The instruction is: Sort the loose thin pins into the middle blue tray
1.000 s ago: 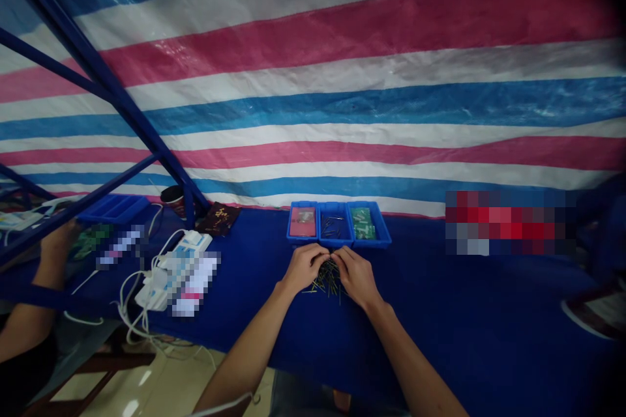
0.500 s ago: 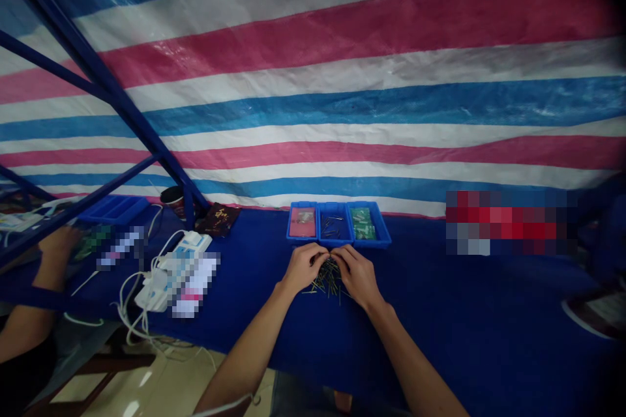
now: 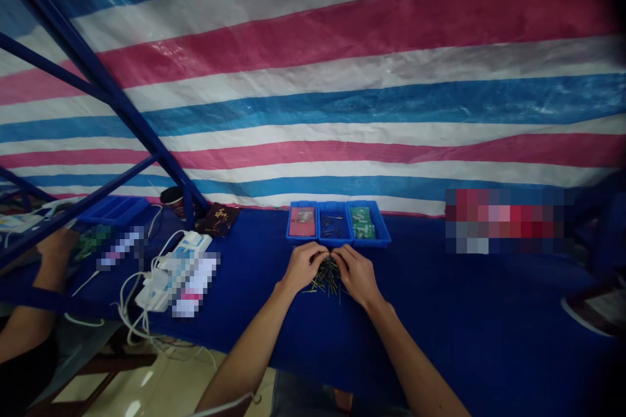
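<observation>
A pile of thin, long metal pieces [image 3: 327,279], perhaps screws or nails, lies loose on the blue cloth. Over its far side, my left hand [image 3: 303,267] and my right hand [image 3: 359,273] meet almost fingertip to fingertip. Both are closed in a pinch, and whatever lies between the fingers is too small to make out. Just beyond stand three joined blue trays: the left tray [image 3: 288,234] holds a pink item with a small clear bag, the middle tray [image 3: 341,242] several thin metal pieces, the right tray [image 3: 384,241] a green item with a clear bag.
On the left are a white power strip [image 3: 159,290] with tangled cables, a dark brown packet [image 3: 220,218] and a dark cup [image 3: 172,197]. Blue metal bars [image 3: 141,133] slant there; beyond them is another person's arm [image 3: 51,267]. A striped sheet [image 3: 342,104] hangs behind the table.
</observation>
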Tool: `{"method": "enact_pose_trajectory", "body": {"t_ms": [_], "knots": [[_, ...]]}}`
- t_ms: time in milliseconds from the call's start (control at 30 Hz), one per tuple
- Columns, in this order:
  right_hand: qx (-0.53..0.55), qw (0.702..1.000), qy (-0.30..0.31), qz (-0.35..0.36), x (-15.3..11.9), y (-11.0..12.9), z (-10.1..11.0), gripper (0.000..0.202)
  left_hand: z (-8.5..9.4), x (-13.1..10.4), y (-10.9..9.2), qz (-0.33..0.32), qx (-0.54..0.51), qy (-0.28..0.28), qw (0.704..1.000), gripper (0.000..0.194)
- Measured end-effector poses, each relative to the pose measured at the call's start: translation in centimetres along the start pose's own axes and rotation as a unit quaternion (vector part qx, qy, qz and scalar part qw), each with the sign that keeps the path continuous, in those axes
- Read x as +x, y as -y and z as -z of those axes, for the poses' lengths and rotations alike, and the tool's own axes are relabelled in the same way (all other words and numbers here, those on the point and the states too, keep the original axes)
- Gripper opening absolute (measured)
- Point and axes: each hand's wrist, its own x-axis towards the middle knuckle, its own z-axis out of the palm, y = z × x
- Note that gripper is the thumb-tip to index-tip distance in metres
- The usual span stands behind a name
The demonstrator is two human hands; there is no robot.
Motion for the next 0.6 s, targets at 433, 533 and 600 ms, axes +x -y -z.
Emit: {"method": "enact_pose_trajectory", "body": {"t_ms": [433, 533, 600], "knots": [[0.047, 0.999, -0.006, -0.022, -0.08, -0.17, 0.03, 0.021, 0.09, 0.02, 0.08, 0.011, -0.003, -0.002, 1.000, 0.019], [0.055, 0.998, 0.003, -0.012, -0.05, -0.09, 0.10, 0.023, 0.08, -0.01, 0.08, 0.013, 0.001, -0.004, 1.000, 0.019], [0.053, 0.999, 0.005, -0.011, -0.02, -0.06, 0.12, 0.022, 0.07, -0.02, 0.09, 0.014, 0.003, -0.004, 1.000, 0.020]]}}
